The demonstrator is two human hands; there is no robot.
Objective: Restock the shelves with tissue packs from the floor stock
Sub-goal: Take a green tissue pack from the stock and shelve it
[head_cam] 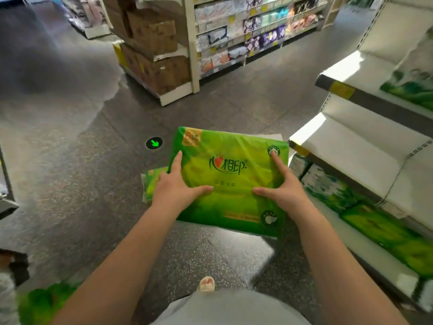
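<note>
Left hand (174, 184): grips the left edge of the green tissue pack (230, 181), thumb on top, index finger extended.
Right hand (282, 187): grips the right edge likewise.
Tissue pack: held flat above the floor (82, 184), left of the white shelves (356, 148).
Second green pack (154, 181): on the floor, partly hidden beneath.
Lower right shelf: green packs (384, 233).

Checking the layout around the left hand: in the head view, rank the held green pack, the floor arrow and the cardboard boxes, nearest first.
From the left hand:
1. Green tissue pack, held.
2. Green arrow marker, on the floor ahead.
3. Cardboard boxes, far ahead.
</note>
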